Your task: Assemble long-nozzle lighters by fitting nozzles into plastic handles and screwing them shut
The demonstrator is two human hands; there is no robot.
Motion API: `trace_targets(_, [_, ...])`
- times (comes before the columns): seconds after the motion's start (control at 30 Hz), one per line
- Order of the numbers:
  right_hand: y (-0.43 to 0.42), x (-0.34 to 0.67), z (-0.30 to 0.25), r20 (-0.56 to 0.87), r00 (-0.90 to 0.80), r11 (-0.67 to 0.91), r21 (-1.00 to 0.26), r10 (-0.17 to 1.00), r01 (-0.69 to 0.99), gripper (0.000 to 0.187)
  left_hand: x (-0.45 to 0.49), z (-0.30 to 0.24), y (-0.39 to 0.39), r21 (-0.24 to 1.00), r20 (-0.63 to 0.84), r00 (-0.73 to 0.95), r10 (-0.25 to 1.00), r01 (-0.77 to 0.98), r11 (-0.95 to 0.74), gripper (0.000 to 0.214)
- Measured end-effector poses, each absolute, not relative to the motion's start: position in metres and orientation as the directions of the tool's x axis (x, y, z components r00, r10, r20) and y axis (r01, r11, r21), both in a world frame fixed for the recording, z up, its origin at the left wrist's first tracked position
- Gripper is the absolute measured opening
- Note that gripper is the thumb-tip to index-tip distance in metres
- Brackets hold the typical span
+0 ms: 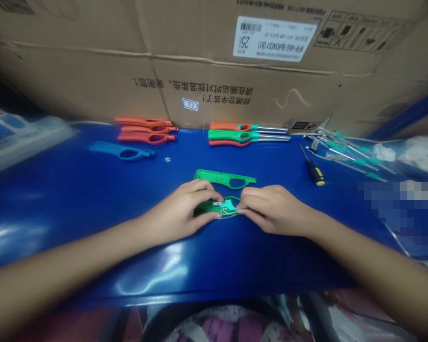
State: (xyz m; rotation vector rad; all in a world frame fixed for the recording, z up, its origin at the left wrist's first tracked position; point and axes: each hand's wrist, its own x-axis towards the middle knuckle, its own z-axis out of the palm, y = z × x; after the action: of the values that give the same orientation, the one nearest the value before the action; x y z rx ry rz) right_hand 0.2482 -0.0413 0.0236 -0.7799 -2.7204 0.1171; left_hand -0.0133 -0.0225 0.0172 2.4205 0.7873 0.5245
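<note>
My left hand (187, 209) grips a green lighter casing half (206, 207) between thumb and fingers, low over the table. Inside it lie a teal trigger piece (229, 205) and thin white wires (225, 212). My right hand (271, 209) is closed in a pinch at the casing's right end, beside the trigger piece. Its fingertips hide what exactly they pinch. Just behind both hands, the other green casing half (217, 177) lies hollow side up on the blue table (128, 199).
Red casings (146, 137) and a blue casing (123, 151) lie back left. Assembled lighters (231, 137) with metal tubes sit back centre. To the right are a screwdriver (313, 171) and several tube parts (349, 154). A cardboard wall (103, 85) closes off the rear.
</note>
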Motion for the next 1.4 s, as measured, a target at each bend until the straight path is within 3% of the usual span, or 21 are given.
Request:
trace_targets(0.3, [-0.041,0.248,0.025,0.206,-0.806,0.828,-0.231,0.555,0.512,0.023,-0.013,0.018,-0.024,0.596,0.198,0.753,0.627,0.416,-0.687,0.022])
trace_targets(0.73, [-0.044,0.248,0.028,0.236,-0.853,0.88,-0.023,0.466,0.474,0.027,-0.013,0.017,-0.023,0.613,0.202,0.736,0.646,0.419,-0.669,0.022])
trace_targets(0.93, [-0.044,0.247,0.028,0.216,-0.843,0.868,-0.053,0.492,0.494,0.03,-0.013,0.015,-0.022,0.618,0.222,0.732,0.644,0.405,-0.674,0.022])
trace_targets(1.07, [-0.045,0.246,0.03,0.183,-0.842,0.86,-0.052,0.508,0.508,0.028,-0.013,0.015,-0.024,0.587,0.24,0.736,0.632,0.408,-0.699,0.026])
trace_targets(1.23, [-0.048,0.244,0.033,0.122,-0.865,0.867,0.057,0.486,0.495,0.024,-0.014,0.015,-0.026,0.55,0.27,0.762,0.589,0.381,-0.744,0.033])
trace_targets(1.4, [-0.05,0.24,0.034,0.079,-0.866,0.861,0.095,0.493,0.499,0.025,-0.015,0.019,-0.026,0.38,0.235,0.83,0.505,0.4,-0.834,0.034])
